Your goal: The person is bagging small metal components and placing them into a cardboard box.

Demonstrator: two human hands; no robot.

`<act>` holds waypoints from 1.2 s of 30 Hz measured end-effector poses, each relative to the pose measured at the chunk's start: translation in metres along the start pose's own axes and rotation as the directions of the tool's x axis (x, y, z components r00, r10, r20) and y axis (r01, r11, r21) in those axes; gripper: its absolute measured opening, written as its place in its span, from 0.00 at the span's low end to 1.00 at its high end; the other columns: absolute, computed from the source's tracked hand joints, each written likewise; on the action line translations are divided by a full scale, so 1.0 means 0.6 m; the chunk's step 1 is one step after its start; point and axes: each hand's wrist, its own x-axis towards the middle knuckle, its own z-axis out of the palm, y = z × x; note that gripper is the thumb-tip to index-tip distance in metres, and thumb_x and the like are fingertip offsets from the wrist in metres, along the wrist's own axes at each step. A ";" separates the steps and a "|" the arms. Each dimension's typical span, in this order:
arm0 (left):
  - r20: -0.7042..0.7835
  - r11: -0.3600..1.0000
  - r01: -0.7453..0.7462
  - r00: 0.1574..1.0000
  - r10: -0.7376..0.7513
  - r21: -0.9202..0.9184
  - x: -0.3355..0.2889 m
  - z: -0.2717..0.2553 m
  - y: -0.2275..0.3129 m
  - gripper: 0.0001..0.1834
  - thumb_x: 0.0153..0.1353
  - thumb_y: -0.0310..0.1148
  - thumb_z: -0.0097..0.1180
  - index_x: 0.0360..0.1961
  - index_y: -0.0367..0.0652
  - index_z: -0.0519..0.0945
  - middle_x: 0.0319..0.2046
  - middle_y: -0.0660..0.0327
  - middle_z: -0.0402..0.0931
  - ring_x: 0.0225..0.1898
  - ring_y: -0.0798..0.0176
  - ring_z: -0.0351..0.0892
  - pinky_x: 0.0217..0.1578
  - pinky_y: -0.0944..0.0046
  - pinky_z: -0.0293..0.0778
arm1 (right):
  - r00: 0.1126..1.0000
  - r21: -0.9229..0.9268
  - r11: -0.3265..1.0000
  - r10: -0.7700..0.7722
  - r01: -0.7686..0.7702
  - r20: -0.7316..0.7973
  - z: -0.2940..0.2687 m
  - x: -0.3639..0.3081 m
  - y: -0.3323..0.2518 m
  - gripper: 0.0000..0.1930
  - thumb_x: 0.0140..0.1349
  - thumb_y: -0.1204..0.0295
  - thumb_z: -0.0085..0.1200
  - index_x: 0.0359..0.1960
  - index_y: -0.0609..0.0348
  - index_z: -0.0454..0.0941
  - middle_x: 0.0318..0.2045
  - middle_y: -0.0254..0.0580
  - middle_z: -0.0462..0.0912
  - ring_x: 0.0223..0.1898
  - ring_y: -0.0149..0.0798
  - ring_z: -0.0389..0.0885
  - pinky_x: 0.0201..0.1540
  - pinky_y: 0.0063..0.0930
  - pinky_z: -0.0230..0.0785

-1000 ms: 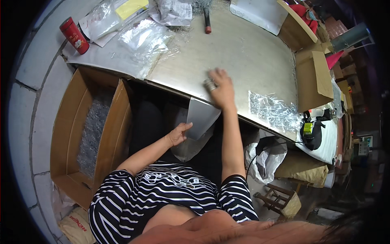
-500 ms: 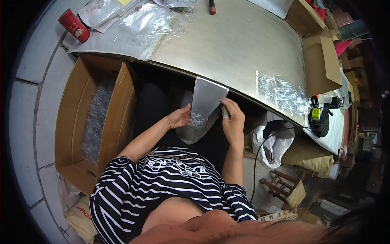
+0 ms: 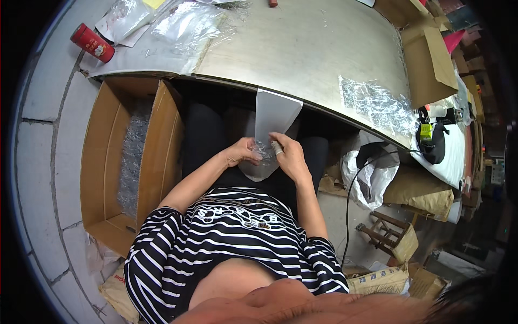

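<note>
A translucent plastic sheet (image 3: 276, 110) slopes from the table edge down to my lap, narrowing toward its lower end. Small clear plastic pieces (image 3: 263, 148) lie on that lower end, between my two hands. My left hand (image 3: 242, 152) is at their left side, fingers curled in; whatever it pinches is too small to name. From the right, my right hand (image 3: 290, 155) bends its fingers over the same pieces, a pale wrap around one finger. What its fingertips hold is unclear. Beneath, a clear plastic container or bag (image 3: 258, 171) rests in my lap, partly hidden.
On my left stands an open cardboard box (image 3: 96, 178) with many small clear pieces. The metal table (image 3: 302, 59) bears a pile of clear pieces (image 3: 372, 105), plastic bags (image 3: 186, 27) and a red can (image 3: 93, 43). A white bag (image 3: 372, 178), black cable (image 3: 348, 216) and wooden stool (image 3: 388, 237) are right.
My right hand has moved from the sheet's upper right edge down and left to the small pieces. My left hand has shifted slightly right, fingers curling more. The whole view has shifted a little.
</note>
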 end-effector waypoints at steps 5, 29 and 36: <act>-0.080 0.992 0.021 0.997 -0.011 0.123 0.005 -0.012 -0.014 0.22 0.55 0.29 0.65 0.51 0.37 0.75 0.43 0.58 0.79 0.42 0.66 0.82 0.35 0.67 0.83 | 0.997 0.038 0.997 -0.069 0.070 -0.039 0.003 -0.001 0.002 0.15 0.58 0.83 0.48 0.46 0.65 0.78 0.43 0.56 0.82 0.47 0.54 0.80 0.50 0.38 0.71; 0.019 0.953 -0.202 0.977 0.212 -0.228 -0.031 0.023 0.121 0.32 0.72 0.51 0.36 0.62 0.32 0.65 0.51 0.45 0.75 0.51 0.49 0.79 0.42 0.60 0.81 | 0.942 0.232 0.965 -0.041 0.124 -0.332 -0.186 0.094 -0.014 0.08 0.56 0.70 0.61 0.27 0.64 0.81 0.22 0.37 0.82 0.26 0.30 0.78 0.31 0.25 0.68; -0.131 0.971 -0.205 0.966 0.221 0.122 -0.040 0.059 0.171 0.16 0.65 0.32 0.54 0.50 0.31 0.75 0.42 0.48 0.81 0.40 0.57 0.84 0.40 0.66 0.81 | 0.612 -0.495 0.855 -0.310 -0.154 -0.727 -0.247 0.130 0.080 0.08 0.57 0.67 0.59 0.25 0.59 0.79 0.26 0.46 0.79 0.31 0.52 0.79 0.33 0.43 0.69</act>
